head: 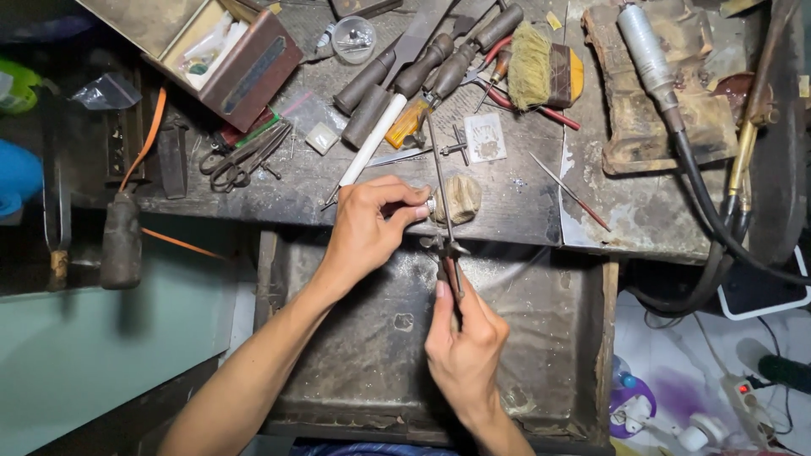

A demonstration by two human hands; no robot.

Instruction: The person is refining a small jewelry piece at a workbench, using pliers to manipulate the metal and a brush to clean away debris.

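Note:
My left hand (370,226) pinches a small silver ring (430,204) against a worn wooden bench peg (460,198) at the front edge of the workbench (338,186). My right hand (463,338) grips the handle of a thin metal saw frame (441,181), which stands nearly upright beside the ring and reaches back over the bench. Both hands work above an open, dusty metal drawer (541,312) under the bench.
Several wood-handled files (405,76), a bristle brush (545,72), scissors (245,156), a small clear jar (353,38) and an open box (228,51) crowd the bench. A flexible-shaft handpiece (649,59) with its black hose lies at right. A power strip (748,397) sits on the floor.

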